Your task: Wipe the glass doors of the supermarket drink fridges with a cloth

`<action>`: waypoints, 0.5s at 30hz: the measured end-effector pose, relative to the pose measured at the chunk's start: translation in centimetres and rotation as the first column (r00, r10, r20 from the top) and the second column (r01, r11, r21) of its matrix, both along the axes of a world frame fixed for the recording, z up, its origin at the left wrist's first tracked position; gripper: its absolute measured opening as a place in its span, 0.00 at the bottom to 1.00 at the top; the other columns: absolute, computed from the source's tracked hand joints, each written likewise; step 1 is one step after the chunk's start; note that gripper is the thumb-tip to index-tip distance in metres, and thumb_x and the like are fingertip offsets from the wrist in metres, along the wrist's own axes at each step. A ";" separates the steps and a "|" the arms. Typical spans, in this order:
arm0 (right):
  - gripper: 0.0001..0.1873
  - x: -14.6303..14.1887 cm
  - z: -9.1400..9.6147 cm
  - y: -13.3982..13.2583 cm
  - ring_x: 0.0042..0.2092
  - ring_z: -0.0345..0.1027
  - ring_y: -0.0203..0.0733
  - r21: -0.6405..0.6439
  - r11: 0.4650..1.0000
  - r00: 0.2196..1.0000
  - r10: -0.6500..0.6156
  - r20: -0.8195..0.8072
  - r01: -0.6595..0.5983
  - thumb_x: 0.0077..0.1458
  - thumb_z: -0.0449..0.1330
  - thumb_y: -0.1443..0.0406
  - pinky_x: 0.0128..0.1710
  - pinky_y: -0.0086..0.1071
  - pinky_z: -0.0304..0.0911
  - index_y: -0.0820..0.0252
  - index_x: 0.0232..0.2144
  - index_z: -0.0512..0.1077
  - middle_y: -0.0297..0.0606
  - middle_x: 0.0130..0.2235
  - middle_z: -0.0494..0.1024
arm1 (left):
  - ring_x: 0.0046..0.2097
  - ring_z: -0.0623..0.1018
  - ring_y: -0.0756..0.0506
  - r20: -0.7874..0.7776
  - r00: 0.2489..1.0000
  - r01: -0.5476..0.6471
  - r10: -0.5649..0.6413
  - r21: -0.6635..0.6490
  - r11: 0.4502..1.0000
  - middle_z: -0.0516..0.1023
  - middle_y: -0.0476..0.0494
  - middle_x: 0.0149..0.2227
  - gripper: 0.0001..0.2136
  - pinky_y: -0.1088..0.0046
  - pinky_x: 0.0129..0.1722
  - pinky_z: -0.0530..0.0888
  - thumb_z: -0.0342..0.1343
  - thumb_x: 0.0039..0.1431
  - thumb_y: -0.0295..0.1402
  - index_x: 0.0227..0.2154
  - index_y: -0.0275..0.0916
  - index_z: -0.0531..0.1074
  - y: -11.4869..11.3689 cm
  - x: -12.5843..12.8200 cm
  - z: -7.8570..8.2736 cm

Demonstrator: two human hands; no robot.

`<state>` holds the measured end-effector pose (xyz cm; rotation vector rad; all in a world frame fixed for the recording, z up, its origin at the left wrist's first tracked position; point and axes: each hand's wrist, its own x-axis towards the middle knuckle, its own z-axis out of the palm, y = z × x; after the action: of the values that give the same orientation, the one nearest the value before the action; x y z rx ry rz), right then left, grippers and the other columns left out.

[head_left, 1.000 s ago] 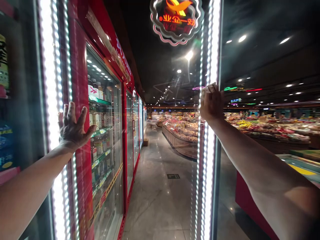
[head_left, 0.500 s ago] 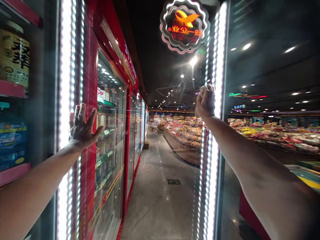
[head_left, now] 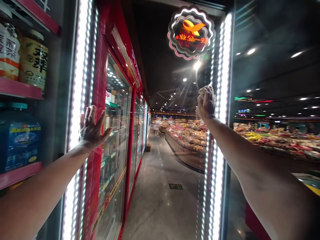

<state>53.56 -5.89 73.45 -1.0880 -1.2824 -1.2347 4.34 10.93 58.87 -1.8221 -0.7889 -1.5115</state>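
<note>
A glass door [head_left: 175, 90] with lit strips down both sides stands in front of me. My left hand [head_left: 93, 130] lies with spread fingers against the glass beside the left light strip [head_left: 79, 83]. Bunched in my right hand [head_left: 207, 105] is a pale cloth [head_left: 207, 91], pressed to the glass next to the right light strip [head_left: 223, 76]. Above that hand, a round glowing sign [head_left: 191, 33] with mirrored lettering sits at the top of the door.
Shelves with bottles [head_left: 33, 61] and a blue jug [head_left: 23, 145] are close on the left. Red-framed fridges [head_left: 132, 133] line the aisle floor [head_left: 155, 196]. A curved produce stand [head_left: 186, 153] stands beyond the glass, with more goods [head_left: 275, 141] at right.
The door, the sign and my left hand now appear farther right in view, and more of the left shelves shows. My right hand stays by the right strip with the cloth.
</note>
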 end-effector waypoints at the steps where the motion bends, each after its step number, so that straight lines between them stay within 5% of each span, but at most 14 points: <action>1: 0.23 -0.8 -0.3 0.3 0.73 0.48 0.48 0.001 1.000 1.000 -0.004 0.024 0.004 0.68 0.46 0.63 0.72 0.54 0.47 0.58 0.63 0.61 0.49 0.69 0.62 | 0.76 0.40 0.30 -0.001 1.000 -0.001 0.001 0.000 1.000 0.36 0.34 0.76 0.37 0.43 0.72 0.42 0.46 0.66 0.53 0.72 0.39 0.55 0.0 0.0 0.0; 7: 0.25 -1.3 -2.4 -0.3 0.73 0.50 0.48 -0.131 0.991 0.980 -0.007 0.197 0.034 0.67 0.49 0.60 0.71 0.54 0.51 0.52 0.64 0.62 0.44 0.69 0.64 | 0.76 0.38 0.32 0.002 1.000 -0.022 0.023 -0.043 0.999 0.34 0.35 0.77 0.37 0.42 0.72 0.41 0.45 0.66 0.55 0.72 0.39 0.54 0.0 0.0 0.1; 11: 0.26 -0.3 -0.3 0.1 0.72 0.50 0.51 -0.024 0.999 0.999 -0.024 0.034 0.025 0.66 0.47 0.62 0.71 0.58 0.49 0.54 0.65 0.61 0.46 0.69 0.63 | 0.76 0.38 0.32 0.003 1.000 -0.025 0.025 -0.071 0.997 0.34 0.35 0.77 0.37 0.43 0.72 0.42 0.45 0.65 0.54 0.72 0.37 0.55 -0.4 0.1 0.1; 15: 0.27 -3.2 1.0 2.1 0.74 0.46 0.53 0.004 1.000 0.997 0.001 -0.072 -0.001 0.66 0.46 0.61 0.71 0.62 0.47 0.54 0.66 0.60 0.46 0.70 0.61 | 0.76 0.38 0.32 0.003 1.000 -0.026 0.026 -0.092 0.995 0.34 0.35 0.77 0.37 0.43 0.72 0.41 0.45 0.65 0.54 0.71 0.38 0.55 -0.6 0.2 0.2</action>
<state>50.32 -3.75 74.42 -1.1191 -1.2253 -1.1862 4.53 10.37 59.05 -1.8681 -0.8942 -1.4849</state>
